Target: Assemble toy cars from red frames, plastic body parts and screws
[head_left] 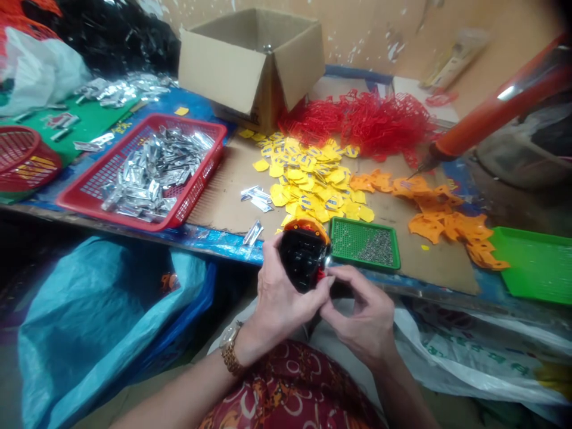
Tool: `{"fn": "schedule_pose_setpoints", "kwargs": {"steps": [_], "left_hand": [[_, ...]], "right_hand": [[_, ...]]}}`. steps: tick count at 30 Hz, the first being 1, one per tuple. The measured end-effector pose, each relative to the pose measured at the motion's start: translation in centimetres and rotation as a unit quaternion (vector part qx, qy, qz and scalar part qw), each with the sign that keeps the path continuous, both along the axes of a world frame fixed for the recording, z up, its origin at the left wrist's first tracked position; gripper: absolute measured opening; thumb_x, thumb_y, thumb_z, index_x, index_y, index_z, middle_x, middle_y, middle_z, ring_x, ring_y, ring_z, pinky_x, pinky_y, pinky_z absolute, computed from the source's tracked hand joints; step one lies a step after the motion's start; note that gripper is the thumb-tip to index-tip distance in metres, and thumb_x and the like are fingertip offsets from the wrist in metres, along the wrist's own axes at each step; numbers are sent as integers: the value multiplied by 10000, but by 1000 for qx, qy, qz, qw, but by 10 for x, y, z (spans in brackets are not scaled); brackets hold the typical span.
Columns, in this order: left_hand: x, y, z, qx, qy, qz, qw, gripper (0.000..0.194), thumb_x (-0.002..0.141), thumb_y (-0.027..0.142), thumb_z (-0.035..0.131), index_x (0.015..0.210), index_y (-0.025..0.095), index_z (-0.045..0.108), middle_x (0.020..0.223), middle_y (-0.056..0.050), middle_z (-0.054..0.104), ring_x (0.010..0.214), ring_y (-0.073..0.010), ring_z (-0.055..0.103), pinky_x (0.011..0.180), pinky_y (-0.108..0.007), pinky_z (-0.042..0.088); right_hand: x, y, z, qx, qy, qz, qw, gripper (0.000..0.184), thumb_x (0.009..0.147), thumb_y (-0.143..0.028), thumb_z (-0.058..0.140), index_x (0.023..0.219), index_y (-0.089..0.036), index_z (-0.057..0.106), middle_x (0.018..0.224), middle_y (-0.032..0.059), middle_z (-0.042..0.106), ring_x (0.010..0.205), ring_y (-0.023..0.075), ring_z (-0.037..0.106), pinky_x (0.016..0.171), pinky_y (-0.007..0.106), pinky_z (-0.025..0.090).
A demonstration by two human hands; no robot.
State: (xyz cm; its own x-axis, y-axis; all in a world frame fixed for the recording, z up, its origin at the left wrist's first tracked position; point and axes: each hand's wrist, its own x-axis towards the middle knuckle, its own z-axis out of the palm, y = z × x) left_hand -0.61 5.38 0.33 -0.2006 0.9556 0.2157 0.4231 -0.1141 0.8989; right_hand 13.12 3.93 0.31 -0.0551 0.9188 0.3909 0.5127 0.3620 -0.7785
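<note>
My left hand (281, 292), with a watch on the wrist, is wrapped round a black plastic housing (304, 256) whose hollow inside faces up. An orange plastic part (307, 225) sits along the housing's far edge. My right hand (361, 313) pinches at the housing's right edge, where a small red part (321, 273) and a shiny silvery bit show between the fingertips; what exactly the fingers grip is too small to make out. Just beyond the hands, a green tray (364, 243) holds many tiny metal pieces.
A red basket (196, 199) of silvery strips stands left. Yellow pieces (313, 173), red plastic parts (357, 122) and orange parts (433, 208) lie on cardboard. An open carton (223, 65) stands behind. An orange power screwdriver (496, 107) hangs at right, above a bright green tray (536, 262).
</note>
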Motion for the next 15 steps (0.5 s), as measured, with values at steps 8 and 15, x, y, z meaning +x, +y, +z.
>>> {"fn": "schedule_pose_setpoints", "kwargs": {"steps": [8,15], "left_hand": [[4,2,5,31,21,-4,999,714,686,320,765,1258,195,356,1182,-118,561,1086,-277,610,934,-410,518],[4,5,8,-13,-9,-9,1000,690,695,334,748,1248,180,365,1190,-134,564,1111,-292,606,956,-428,514]], "right_hand": [[3,-1,-7,-21,47,0,999,238,764,-129,652,995,-186,658,906,68,712,815,195,694,740,332,597],[1,-1,-9,-50,92,4,994,274,761,-112,664,1023,-191,684,935,70,709,848,197,689,773,339,594]]}}
